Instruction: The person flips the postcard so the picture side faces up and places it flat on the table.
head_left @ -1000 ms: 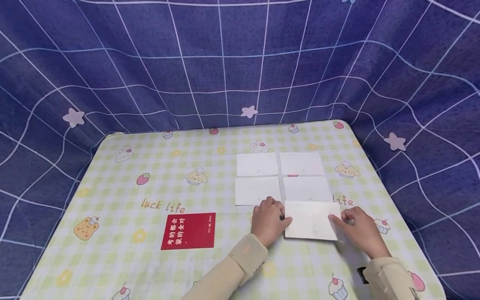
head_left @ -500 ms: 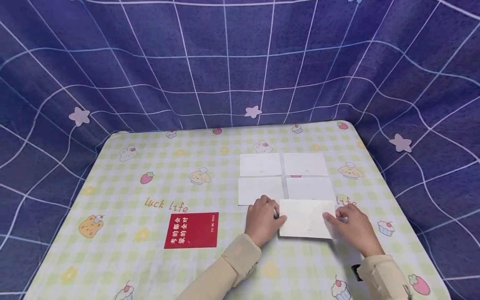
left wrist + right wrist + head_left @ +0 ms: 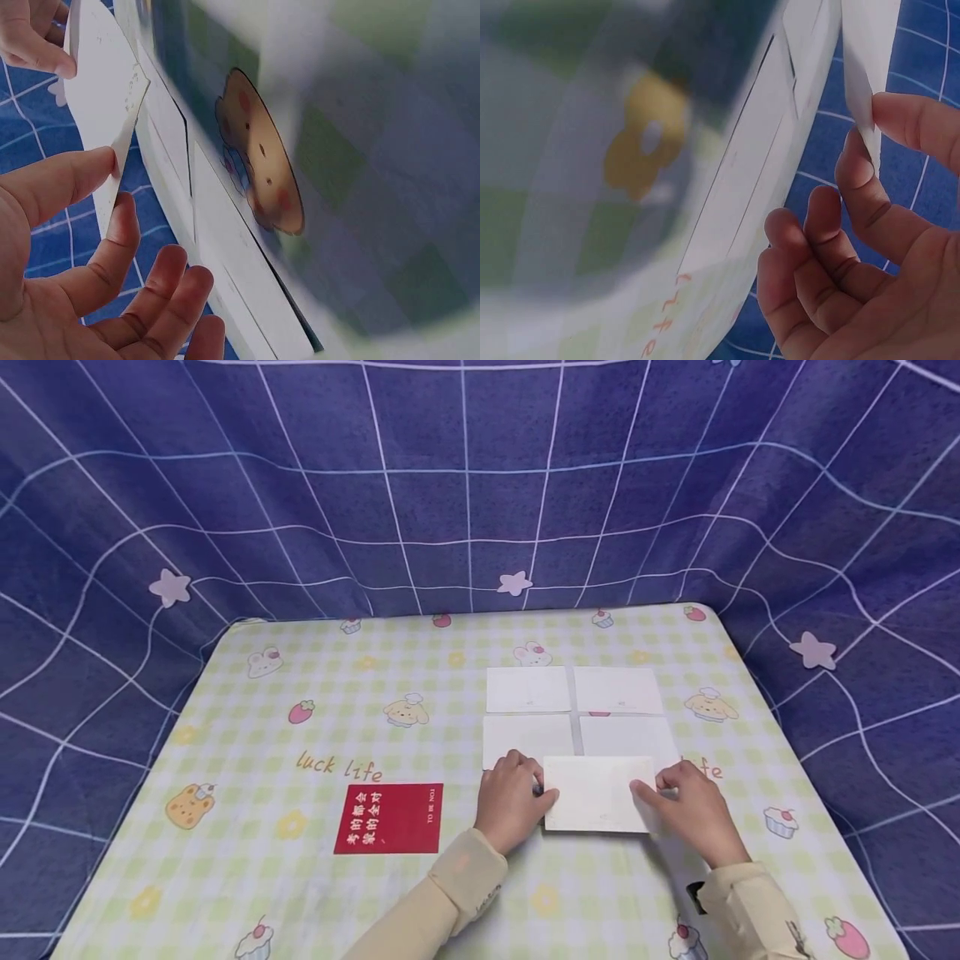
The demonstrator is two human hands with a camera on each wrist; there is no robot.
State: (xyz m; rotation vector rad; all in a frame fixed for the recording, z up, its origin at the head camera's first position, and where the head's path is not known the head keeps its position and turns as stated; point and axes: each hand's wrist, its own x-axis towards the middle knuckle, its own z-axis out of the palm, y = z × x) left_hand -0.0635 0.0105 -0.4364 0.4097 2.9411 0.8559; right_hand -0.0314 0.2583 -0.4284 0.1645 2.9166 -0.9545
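Observation:
A plain white card (image 3: 592,795) is held up off the table between both hands. My left hand (image 3: 510,802) pinches its left edge between thumb and forefinger; the left wrist view shows the other fingers loosely bent beside the card (image 3: 101,82). At the opposite edge my right hand (image 3: 693,810) pinches it between thumb and forefinger, its other fingers curled below in the right wrist view. Behind it, several white cards lie in two rows, among them a back left card (image 3: 528,690) and a back right card (image 3: 618,691). The held card partly covers the front right card (image 3: 628,737).
A red card (image 3: 390,818) with white lettering lies left of the hands. All rest on a checked tablecloth (image 3: 247,827) printed with cartoon figures. A blue grid-patterned curtain (image 3: 420,485) rises behind the table's far edge and along both sides.
Both hands have moved slightly left with the white card still pinched between them. The head view has shifted a little; the cards on the table keep their layout.

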